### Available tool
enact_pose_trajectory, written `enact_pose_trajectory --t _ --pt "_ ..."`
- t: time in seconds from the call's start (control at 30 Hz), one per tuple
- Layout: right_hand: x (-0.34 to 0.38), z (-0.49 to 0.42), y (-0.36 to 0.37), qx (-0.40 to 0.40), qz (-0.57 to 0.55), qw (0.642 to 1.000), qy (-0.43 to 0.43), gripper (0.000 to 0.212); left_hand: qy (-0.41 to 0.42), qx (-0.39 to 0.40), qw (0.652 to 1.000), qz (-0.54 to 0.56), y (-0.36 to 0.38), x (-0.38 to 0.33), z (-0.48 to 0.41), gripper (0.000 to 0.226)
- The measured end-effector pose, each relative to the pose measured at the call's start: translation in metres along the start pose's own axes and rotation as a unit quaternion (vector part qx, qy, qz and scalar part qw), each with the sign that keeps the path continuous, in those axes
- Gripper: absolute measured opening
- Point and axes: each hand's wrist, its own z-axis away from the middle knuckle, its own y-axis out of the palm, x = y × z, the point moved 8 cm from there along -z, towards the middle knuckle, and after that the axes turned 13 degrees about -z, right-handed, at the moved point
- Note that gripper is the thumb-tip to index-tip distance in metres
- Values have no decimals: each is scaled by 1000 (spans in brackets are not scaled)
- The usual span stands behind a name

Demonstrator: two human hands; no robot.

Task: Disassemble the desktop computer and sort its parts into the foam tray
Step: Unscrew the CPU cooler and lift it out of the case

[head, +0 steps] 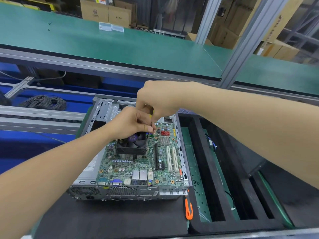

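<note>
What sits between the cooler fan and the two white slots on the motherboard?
A long black slot runs between the cooler fan and the white slots, flat on the motherboard; the head view shows it.

Two bare forearms reach inward, the left from 8 o'clock and the right from 3 o'clock, and the hands meet just above centre. The right hand (158, 100), uppermost, curls its fingers down around the handle of a screwdriver (151, 111). The left hand (131, 121), touching it at its 7 o'clock side, pinches the shaft between thumb and fingertips.
</note>
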Motion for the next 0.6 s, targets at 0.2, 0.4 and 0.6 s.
enact_pose_trajectory --t 0.2,0.4,0.6 --pt "21 10 4 -23 128 979 -155 20 -41 -1 999 -9 -2 3 1 17" --pt "-20 18 -9 -12 -161 977 139 56 -33 12 999 6 -2 0 2 21" --pt "-36 16 7 1 -209 935 285 60 3 73 992 103 10 -5 5 15"
